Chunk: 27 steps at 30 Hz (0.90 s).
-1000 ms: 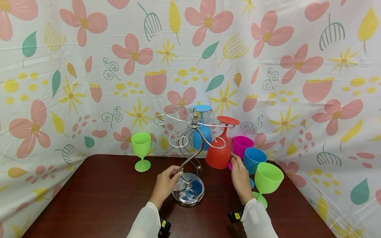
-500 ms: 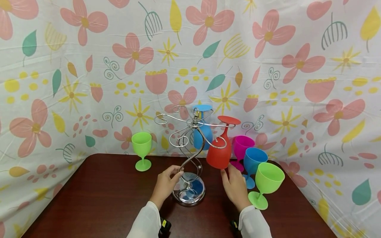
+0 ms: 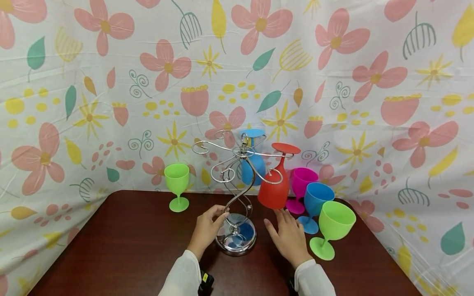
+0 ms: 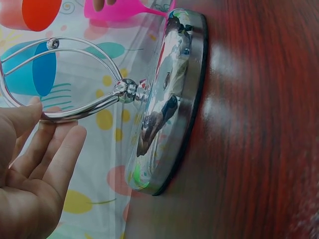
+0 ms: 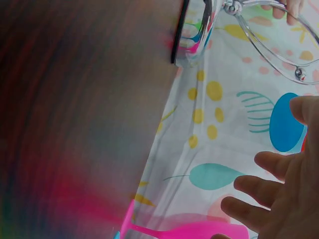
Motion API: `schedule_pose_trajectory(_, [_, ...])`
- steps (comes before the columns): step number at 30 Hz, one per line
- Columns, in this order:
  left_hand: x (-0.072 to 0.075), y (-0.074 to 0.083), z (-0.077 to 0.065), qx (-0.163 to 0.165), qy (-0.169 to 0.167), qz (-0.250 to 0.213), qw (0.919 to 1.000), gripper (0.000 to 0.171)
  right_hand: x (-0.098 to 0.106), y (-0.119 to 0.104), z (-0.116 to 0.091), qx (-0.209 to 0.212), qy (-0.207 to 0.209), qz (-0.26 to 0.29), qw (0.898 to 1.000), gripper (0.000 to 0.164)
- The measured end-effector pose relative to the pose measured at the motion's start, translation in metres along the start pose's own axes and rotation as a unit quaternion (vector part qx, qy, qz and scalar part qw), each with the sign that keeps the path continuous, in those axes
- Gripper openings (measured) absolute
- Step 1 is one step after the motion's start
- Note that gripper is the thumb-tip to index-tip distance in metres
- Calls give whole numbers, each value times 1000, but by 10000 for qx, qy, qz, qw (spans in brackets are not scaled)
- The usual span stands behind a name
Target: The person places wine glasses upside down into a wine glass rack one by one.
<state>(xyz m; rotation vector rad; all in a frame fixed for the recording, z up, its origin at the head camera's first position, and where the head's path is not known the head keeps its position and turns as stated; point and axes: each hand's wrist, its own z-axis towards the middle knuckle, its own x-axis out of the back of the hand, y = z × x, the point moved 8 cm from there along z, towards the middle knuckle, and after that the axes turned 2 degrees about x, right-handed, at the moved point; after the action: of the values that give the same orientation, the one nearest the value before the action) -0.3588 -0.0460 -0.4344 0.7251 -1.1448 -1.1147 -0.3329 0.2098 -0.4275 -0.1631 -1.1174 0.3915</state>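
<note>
A chrome wire goblet rack [image 3: 236, 243] with curled arms stands upright on its round base. My left hand [image 3: 207, 231] pinches one curved stem wire low down; in the left wrist view the thumb and fingers meet that wire [image 4: 87, 109]. Upside down from a right-hand arm hangs a red goblet [image 3: 275, 193], its foot above the wire. A blue goblet [image 3: 254, 172] hangs the same way at the back. My right hand [image 3: 289, 238], fingers spread and holding nothing, is just below the red goblet's rim. The right wrist view shows those loose fingers [image 5: 259, 191] too.
Upright on the right of the brown table [image 3: 122, 255] stand a magenta goblet [image 3: 304, 179], a blue goblet [image 3: 317, 199] and a green goblet [image 3: 336, 222]. Another green goblet [image 3: 177, 181] stands at the back left. A floral cloth [image 3: 111, 82] hangs behind the table.
My right hand has let go of the red goblet and moved down and left, its fingers spreading. The red goblet stays hanging; my left hand keeps its grip on the rack.
</note>
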Motion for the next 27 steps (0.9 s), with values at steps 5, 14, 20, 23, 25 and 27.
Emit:
schedule_pose_trajectory(5, [1, 1, 0, -84, 46, 193, 9998, 15, -4, 0, -1, -73, -256, -79, 9996, 70])
schedule_pose_trajectory(14, [6, 8, -1, -301, -37, 539, 9981, 23, -9, 1, 0, -238, -531, -164, 9982, 82])
schedule_pose_trajectory(20, [38, 18, 2, -836, 453, 1111, 9893, 43, -11, 0, 1, -260, -564, -89, 9980, 80])
schedule_pose_trajectory(23, [58, 24, 2, -1128, 834, 1374, 9805, 45, -11, 1, 1, -263, -616, -63, 9977, 80])
schedule_pose_trajectory(25, [71, 29, 3, -1410, 1167, 1725, 9679, 46, -12, 1, 1, -259, -630, -22, 9977, 76])
schedule_pose_trajectory(27, [82, 34, 6, -1652, 1484, 2142, 9512, 48, -12, 1, 1, -253, -621, 16, 9977, 73])
